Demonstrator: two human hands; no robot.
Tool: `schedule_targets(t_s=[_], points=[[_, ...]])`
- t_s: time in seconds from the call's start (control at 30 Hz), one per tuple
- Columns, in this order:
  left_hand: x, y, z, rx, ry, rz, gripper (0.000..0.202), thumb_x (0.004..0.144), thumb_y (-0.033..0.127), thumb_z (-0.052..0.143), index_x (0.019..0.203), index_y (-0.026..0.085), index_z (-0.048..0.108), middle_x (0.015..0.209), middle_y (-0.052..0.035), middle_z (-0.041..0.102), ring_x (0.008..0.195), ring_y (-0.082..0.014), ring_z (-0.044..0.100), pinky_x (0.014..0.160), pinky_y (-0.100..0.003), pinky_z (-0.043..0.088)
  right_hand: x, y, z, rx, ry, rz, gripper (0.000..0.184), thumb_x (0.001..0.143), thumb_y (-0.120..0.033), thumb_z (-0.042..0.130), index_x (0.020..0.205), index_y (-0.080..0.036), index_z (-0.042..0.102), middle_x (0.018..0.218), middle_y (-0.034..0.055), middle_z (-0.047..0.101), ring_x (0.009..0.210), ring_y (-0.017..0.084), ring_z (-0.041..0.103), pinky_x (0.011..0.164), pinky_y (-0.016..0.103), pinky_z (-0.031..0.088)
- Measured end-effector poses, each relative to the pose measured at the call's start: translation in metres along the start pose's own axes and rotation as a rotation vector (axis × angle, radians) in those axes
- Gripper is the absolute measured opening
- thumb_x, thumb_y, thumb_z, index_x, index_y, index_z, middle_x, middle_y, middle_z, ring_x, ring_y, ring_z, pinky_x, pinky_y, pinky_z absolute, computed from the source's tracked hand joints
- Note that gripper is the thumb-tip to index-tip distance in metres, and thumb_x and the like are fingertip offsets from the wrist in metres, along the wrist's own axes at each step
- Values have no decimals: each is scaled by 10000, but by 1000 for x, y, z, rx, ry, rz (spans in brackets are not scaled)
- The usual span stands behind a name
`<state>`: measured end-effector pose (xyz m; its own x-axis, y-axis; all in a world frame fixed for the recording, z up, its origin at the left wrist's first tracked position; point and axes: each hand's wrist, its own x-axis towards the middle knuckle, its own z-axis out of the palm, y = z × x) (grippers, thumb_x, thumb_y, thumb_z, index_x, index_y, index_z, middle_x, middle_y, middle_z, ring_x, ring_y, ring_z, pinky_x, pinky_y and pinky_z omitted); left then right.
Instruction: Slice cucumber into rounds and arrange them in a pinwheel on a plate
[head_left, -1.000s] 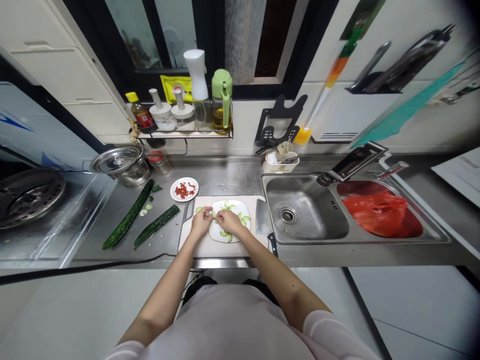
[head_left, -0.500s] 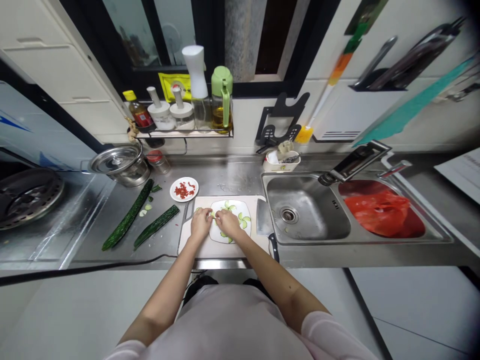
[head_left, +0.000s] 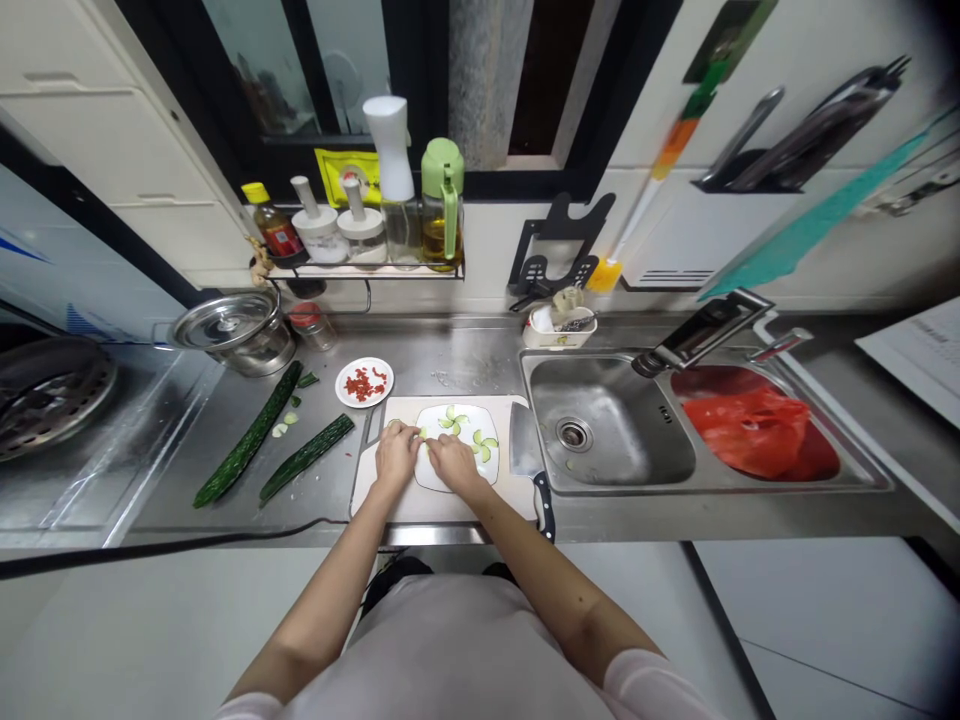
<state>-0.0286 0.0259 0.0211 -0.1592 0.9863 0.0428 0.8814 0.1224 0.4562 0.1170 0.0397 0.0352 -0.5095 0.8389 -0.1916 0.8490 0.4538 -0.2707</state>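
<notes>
At the plate [head_left: 478,418], both hands [head_left: 397,455] [head_left: 454,464] palm-down

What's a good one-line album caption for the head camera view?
Left hand and right hand at a white plate of green slices on a cutting board, cleaver alongside.

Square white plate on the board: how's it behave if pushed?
The square white plate would probably slide rather than roll, lying flat on the cutting board. Its smooth surface suggests something rigid, perhaps breakable. The loose green slices may shift if jolted.
</notes>
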Motion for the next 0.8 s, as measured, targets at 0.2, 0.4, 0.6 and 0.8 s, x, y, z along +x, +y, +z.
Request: schedule_targets(t_s=[0.2,0.4,0.6,0.8], points=[[1,1,2,-23,2,-3,232,877,282,543,1026,219,708,1002,-78,599,990,-232,529,876,-332,436,0,-1,0,-4,-4,2,330,980,-241,334,1162,-206,608,1039,98,637,989,201,570,774,280,450],[1,0,3,-34,4,-1,227,870,277,547,1017,220,711,992,-77,602,976,-232,531,869,-336,440,1,-1,-2,-11,-9,-2,327,980,-249,338,1154,-199,610,1042,104,636,986,206,573,765,283,451],[2,-1,5,-40,12,7,228,866,280,554,1022,218,709,978,-75,605,969,-231,533,875,-338,439,-2,-1,-5,-9,-12,-2,340,980,-281,335,1176,-202,602,1040,104,639,983,218,577,749,292,452],[2,-2,8,-51,21,9,221,857,270,562,1008,220,715,980,-75,606,954,-227,543,872,-334,442,-3,-5,-7,-13,-16,34,337,972,-313,362,1168,-205,613,1053,110,641,999,222,579,768,299,447]])
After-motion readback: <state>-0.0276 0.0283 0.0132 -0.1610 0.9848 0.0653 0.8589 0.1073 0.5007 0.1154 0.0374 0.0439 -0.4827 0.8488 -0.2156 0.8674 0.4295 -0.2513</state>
